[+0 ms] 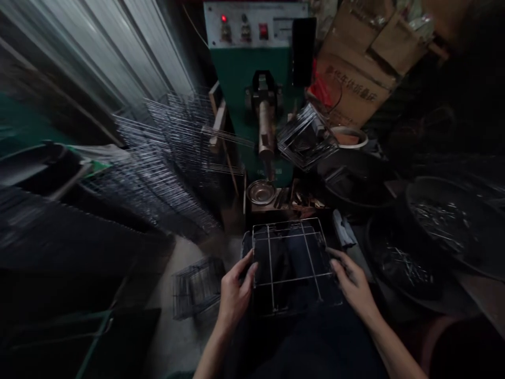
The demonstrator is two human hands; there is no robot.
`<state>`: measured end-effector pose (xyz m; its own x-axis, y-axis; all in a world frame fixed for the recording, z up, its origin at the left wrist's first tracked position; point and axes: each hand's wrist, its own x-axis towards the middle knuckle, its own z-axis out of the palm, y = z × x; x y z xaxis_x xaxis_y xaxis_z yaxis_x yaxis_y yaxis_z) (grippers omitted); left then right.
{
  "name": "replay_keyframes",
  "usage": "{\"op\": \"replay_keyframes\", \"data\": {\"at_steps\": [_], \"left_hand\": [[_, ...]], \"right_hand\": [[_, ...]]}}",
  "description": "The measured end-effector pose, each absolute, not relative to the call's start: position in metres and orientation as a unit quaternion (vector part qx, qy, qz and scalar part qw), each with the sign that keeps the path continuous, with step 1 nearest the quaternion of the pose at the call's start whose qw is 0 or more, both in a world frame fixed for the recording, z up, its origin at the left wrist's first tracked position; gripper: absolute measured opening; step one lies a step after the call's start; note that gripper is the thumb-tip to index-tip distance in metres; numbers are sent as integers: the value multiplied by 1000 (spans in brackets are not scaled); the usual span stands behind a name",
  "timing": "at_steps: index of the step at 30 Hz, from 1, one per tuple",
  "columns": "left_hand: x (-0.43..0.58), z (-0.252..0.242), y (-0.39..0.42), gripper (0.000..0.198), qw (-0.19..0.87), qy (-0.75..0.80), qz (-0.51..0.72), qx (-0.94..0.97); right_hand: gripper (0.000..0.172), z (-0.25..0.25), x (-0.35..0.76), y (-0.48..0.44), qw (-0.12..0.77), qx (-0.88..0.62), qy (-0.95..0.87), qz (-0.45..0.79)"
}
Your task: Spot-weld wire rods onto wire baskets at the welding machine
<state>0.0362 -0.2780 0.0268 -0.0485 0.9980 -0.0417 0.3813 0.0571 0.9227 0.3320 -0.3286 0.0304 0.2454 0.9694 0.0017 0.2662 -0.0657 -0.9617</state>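
Observation:
A rectangular wire rack point(270, 259) with a few cross wires is held level above my lap. My left hand point(235, 287) grips its left side, thumb on top and fingers along the edge wire. On the opposite side, my right hand point(352, 281) is closed on the rack's edge, its fingers slightly blurred. Beyond the rack stands a green machine point(236, 79) with a copper-coloured arm point(266, 126) pointing down toward me. A small round metal dish point(261, 192) sits below that arm.
Stacked wire panels point(165, 152) lean at the left; more wire frames point(197, 287) lie on the floor. Bundled wire frames point(305, 137) hang right of the machine arm. Dark basins point(406, 268) with small metal pieces stand at right, a cardboard box point(355, 79) behind.

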Motion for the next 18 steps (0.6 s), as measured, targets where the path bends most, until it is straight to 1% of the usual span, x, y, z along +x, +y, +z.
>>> {"op": "replay_keyframes", "data": {"at_steps": [4, 7, 12, 15, 18], "left_hand": [[37, 26, -272, 55, 397, 611, 382, 568], [37, 28, -268, 52, 386, 602, 361, 598], [35, 30, -266, 49, 317, 599, 330, 657], [35, 32, -265, 49, 302, 594, 309, 679], [35, 36, -264, 49, 304, 591, 289, 689]], "right_hand": [[44, 25, 338, -319, 455, -627, -505, 382], [43, 22, 341, -313, 441, -625, -504, 402], [37, 20, 340, -303, 440, -618, -511, 404], [39, 20, 338, -301, 435, -633, -516, 379], [47, 20, 339, -301, 409, -652, -541, 339]]}}
